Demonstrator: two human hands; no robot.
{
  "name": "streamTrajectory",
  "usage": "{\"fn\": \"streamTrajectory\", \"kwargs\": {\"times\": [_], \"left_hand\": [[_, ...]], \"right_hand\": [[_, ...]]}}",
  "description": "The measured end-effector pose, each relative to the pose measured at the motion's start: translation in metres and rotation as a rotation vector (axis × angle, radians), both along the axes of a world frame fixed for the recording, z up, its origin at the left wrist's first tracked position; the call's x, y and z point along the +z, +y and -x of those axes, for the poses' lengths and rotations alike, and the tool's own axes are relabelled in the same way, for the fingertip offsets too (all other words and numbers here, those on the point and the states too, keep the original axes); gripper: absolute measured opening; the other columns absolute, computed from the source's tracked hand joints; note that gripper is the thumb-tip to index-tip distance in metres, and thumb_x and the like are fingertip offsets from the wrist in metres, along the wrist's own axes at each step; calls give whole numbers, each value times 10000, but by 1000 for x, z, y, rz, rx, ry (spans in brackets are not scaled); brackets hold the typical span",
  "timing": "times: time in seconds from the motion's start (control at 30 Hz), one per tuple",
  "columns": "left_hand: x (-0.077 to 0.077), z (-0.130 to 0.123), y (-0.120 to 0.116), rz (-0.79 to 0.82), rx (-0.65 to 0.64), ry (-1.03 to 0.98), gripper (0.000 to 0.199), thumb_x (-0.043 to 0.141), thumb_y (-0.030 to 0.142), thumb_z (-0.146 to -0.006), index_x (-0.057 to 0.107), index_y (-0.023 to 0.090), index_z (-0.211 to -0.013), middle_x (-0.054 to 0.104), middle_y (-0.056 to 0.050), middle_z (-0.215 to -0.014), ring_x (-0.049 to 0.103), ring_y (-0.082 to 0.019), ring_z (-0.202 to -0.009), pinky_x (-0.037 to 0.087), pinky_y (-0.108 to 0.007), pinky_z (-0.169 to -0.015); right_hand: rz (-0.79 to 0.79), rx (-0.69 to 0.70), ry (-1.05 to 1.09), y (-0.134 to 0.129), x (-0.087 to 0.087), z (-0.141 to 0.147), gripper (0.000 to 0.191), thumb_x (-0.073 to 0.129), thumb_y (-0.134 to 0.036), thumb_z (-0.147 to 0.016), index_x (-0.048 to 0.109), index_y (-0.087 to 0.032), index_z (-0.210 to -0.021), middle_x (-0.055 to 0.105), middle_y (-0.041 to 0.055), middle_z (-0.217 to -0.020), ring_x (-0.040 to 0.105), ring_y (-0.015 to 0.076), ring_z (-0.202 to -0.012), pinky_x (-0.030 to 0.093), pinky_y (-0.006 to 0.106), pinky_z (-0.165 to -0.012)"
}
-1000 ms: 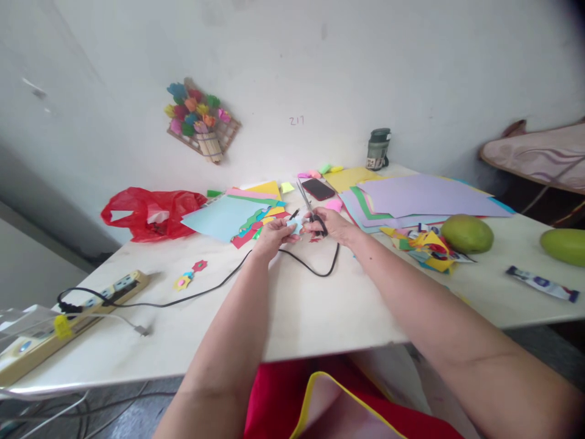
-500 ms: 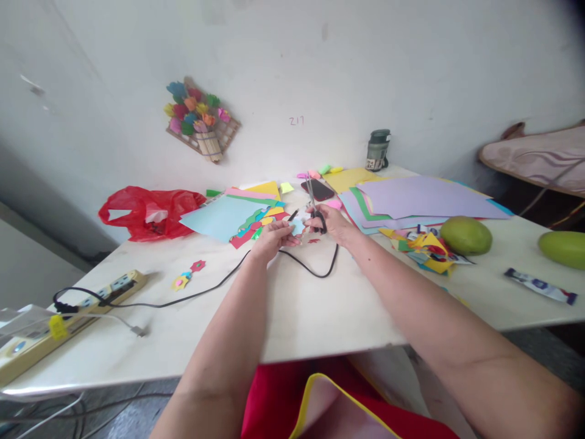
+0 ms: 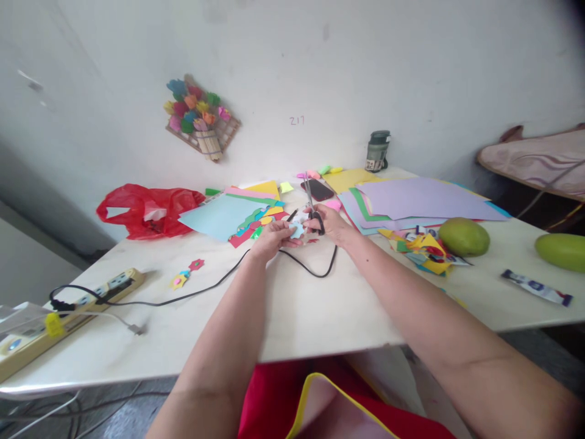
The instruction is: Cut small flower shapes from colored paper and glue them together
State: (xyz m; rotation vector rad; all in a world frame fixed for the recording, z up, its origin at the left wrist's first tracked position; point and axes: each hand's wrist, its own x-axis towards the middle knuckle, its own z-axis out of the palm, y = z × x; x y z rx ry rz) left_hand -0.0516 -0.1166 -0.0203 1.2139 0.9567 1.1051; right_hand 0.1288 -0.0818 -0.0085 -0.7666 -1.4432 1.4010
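Above the middle of the table, my left hand (image 3: 273,236) pinches a small light-blue paper piece (image 3: 298,230). Its edge looks scalloped, though it is small and partly covered by fingers. My right hand (image 3: 329,223) is closed around the black handle of a pair of scissors (image 3: 317,218), whose blades point up and away from me. The right fingertips come close to the blue piece; whether they touch it I cannot tell. Just beyond my left hand lie colourful paper strips (image 3: 251,227). On the left, small paper flowers (image 3: 180,280) rest on the table.
A black cord (image 3: 219,285) runs from the power strip (image 3: 123,283) past my hands. Paper sheets (image 3: 420,198), paper scraps (image 3: 429,251), a green mango-like fruit (image 3: 464,236) and a tube (image 3: 537,286) are on the right. A red bag (image 3: 137,213) sits left, a phone (image 3: 317,189) behind.
Both hands stay nearly in place with the paper and scissors. The scissor blades have tilted slightly to the left, and the view has shifted a little.
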Motion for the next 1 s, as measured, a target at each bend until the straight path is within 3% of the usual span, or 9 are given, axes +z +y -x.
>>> {"fn": "streamTrajectory", "kwargs": {"times": [0.53,1.0], "left_hand": [[-1,-3,0,-11,-9,38,419,836,336,-577,499,146,-739,701,-40,-681,689,-164,-594,532,-230,-560],[-2,-1,1,-30,-13,12,394,813,315,-598,501,157,-779,700,-28,-684,687,-170,-582,534,-247,-568]], "right_hand": [[-53,55,-42,9,-11,-2,394,771,-257,-568,555,-183,-890,579,-62,-593,564,104,-519,403,209,-486],[-7,73,-66,4,-6,-1,391,784,-248,-568,543,-176,-867,595,-45,-603,564,96,-485,397,188,-432]]}}
